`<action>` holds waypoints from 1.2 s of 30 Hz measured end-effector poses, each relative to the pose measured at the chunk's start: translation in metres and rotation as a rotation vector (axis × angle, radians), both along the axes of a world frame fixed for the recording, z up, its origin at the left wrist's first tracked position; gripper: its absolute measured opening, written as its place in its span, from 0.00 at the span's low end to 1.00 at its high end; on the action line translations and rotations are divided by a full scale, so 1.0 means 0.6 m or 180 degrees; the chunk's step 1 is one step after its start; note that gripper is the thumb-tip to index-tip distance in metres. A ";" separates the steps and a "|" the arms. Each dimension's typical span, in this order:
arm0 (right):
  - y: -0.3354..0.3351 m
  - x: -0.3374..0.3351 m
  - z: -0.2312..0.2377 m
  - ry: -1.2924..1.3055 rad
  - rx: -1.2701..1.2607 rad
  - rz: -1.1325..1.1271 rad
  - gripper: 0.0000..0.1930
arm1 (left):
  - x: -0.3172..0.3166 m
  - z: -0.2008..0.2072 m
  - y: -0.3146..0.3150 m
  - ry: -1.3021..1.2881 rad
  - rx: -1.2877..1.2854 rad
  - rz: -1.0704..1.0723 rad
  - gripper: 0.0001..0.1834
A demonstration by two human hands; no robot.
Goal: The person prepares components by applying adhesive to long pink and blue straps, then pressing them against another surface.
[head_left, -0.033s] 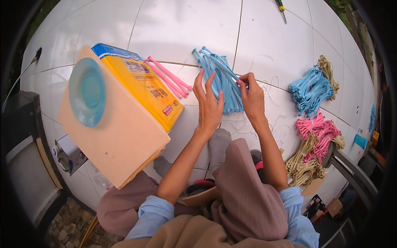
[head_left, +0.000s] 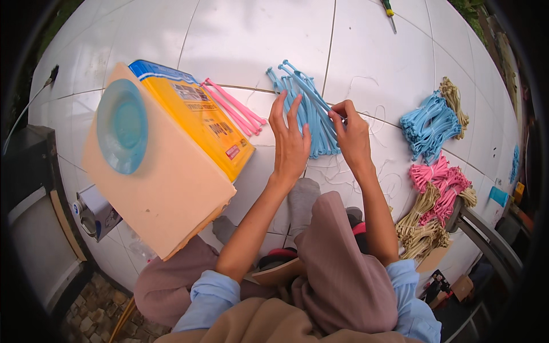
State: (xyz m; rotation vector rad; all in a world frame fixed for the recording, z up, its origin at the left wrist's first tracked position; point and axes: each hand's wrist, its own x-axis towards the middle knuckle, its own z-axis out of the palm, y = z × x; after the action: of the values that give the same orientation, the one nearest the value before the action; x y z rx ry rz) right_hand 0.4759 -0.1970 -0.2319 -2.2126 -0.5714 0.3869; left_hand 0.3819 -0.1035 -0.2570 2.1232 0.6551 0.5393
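Observation:
My right hand is closed in a pinch on a few slim pale-blue rubbery strips with knobbed ends, which slant away to the far left. Beneath them, a loose pile of similar blue strips lies on the white tiled floor. My left hand is open at the pile's left side, fingers stretched upward and apart; whether its fingertips touch the strips I cannot tell. Several pink strips lie farther left, partly hidden by a yellow-and-blue rectangular tin.
On the left, a translucent blue dish rests on a beige board against the tin. Tied blue, pink and beige bundles lie at right. White threads trail nearby. A screwdriver lies at the far edge.
The far ends of the blue strips in my right hand have shifted slightly farther away. My left fingers have moved a little.

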 end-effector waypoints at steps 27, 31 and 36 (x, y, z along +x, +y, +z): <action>0.024 -0.186 0.576 0.0400 0.2986 0.1008 0.37 | -0.228 0.546 -0.001 -0.1687 0.0386 0.0085 0.07; 0.037 -0.235 0.538 0.0490 0.2874 0.1414 0.29 | -0.275 0.502 0.006 -0.1940 0.0164 0.0539 0.11; 0.056 -0.246 0.524 0.0581 0.3556 0.0856 0.13 | -0.303 0.535 0.047 -0.1966 -0.0541 0.0789 0.11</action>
State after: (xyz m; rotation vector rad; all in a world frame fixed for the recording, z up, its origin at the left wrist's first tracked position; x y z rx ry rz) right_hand 0.3283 -0.1633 0.0827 -1.0262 -0.7432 0.2897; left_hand 0.2000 -0.0755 0.0638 1.5975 0.5783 1.1698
